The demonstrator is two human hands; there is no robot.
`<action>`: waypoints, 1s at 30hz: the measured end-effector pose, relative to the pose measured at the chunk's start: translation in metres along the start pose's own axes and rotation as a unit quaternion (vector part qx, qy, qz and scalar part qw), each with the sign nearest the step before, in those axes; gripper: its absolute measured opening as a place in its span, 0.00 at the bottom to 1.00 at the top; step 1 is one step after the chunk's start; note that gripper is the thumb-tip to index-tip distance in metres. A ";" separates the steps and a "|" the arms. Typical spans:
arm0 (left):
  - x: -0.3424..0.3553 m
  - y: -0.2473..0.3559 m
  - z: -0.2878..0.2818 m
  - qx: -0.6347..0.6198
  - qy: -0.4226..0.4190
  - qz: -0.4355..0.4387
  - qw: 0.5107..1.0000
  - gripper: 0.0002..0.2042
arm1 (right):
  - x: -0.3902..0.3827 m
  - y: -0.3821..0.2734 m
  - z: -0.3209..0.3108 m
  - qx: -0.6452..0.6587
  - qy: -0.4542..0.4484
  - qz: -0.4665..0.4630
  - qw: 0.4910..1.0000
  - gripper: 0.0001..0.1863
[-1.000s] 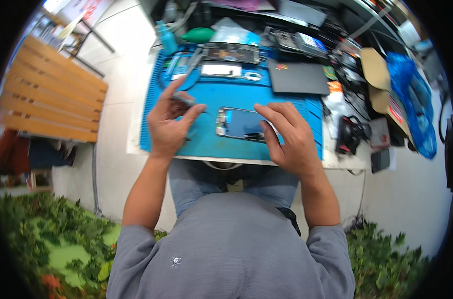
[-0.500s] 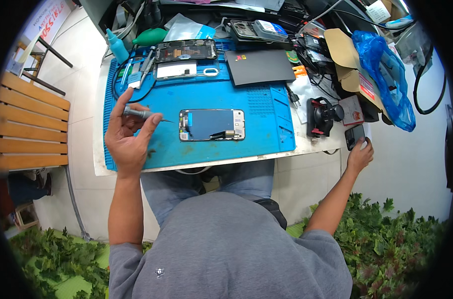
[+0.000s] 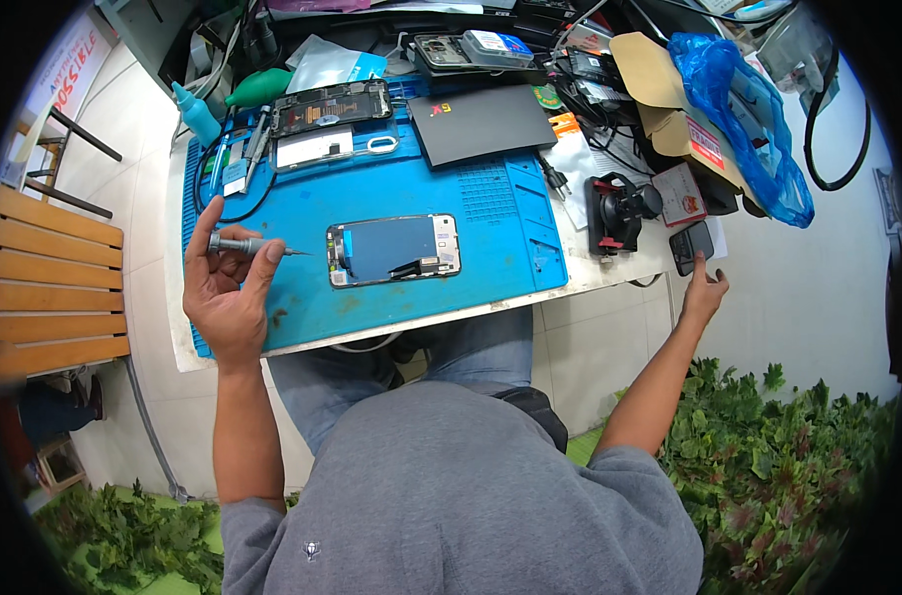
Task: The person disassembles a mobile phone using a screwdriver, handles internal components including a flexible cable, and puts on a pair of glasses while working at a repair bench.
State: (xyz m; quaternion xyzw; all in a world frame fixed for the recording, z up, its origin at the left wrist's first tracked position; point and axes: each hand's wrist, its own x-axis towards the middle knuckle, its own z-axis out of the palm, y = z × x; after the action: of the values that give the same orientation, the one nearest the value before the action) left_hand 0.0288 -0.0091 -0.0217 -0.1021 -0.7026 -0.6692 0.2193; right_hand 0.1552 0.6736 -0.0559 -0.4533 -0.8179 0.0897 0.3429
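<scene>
My left hand (image 3: 223,312) is raised over the left part of the blue work mat (image 3: 302,203), closed around a small grey precision screwdriver (image 3: 240,244). Its thin tip points right, toward a phone screen assembly (image 3: 386,246) lying on the mat with its inner side up. That assembly has a dark panel, metal edges and a flex cable at its lower right. Far to the right, my right hand (image 3: 707,296) reaches out with a finger stretched onto a dark phone (image 3: 691,246) at the table's corner. That hand grips nothing.
Behind lie an opened phone body (image 3: 332,107), a black flat box (image 3: 481,127), tweezers-like tools and a teal bottle (image 3: 195,117). On the right stand a black clamp-like holder (image 3: 619,208), cables, a cardboard box (image 3: 659,99) and a blue plastic bag (image 3: 738,119). A wooden slatted seat (image 3: 54,283) is at left.
My view has shifted, so the table sits further left. The right hand has gone from the dark phone's edge to a fingertip on it. The left hand still holds the screwdriver.
</scene>
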 end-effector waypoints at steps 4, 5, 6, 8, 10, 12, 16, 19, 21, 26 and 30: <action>-0.001 0.000 -0.002 0.006 0.007 -0.003 1.000 0.37 | -0.007 -0.011 0.000 0.295 -0.107 0.204 0.927 0.46; -0.001 0.000 -0.003 0.010 0.006 -0.004 1.000 0.37 | -0.007 -0.009 0.000 0.385 -0.142 0.224 0.884 0.43; -0.001 0.000 -0.003 0.009 0.005 -0.003 1.000 0.37 | -0.009 -0.007 0.001 0.385 -0.140 0.224 0.884 0.43; -0.001 -0.001 -0.004 0.008 0.005 -0.010 1.000 0.37 | -0.017 -0.007 0.004 0.492 -0.131 0.247 0.825 0.39; -0.001 -0.001 -0.003 0.008 0.005 -0.009 1.000 0.37 | -0.020 -0.004 0.006 0.524 -0.125 0.256 0.802 0.37; -0.001 -0.001 -0.002 0.006 0.005 -0.007 1.000 0.37 | -0.021 0.003 0.008 0.556 -0.118 0.264 0.780 0.34; 0.000 0.001 -0.001 0.007 0.006 -0.010 1.000 0.37 | -0.022 0.004 0.008 0.530 -0.059 0.288 0.796 0.30; -0.001 0.000 -0.003 0.008 0.008 -0.014 1.000 0.37 | -0.030 -0.014 -0.001 0.449 0.055 0.243 0.858 0.27; -0.001 -0.002 -0.003 0.009 0.008 -0.015 1.000 0.37 | -0.034 -0.028 -0.007 0.427 0.109 0.212 0.872 0.24; 0.001 -0.003 -0.002 0.015 -0.001 -0.017 1.000 0.38 | -0.083 -0.107 -0.032 0.456 0.220 -0.108 0.855 0.11; 0.001 -0.003 -0.002 0.024 0.003 -0.017 1.000 0.38 | -0.163 -0.179 -0.034 0.544 -0.028 -0.377 0.749 0.13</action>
State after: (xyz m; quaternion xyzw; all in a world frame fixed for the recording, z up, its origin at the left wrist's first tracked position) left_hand 0.0268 -0.0115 -0.0237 -0.0831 -0.7195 -0.6562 0.2120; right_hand 0.1132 0.4346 -0.0269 0.1581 -0.7444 0.3955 0.5142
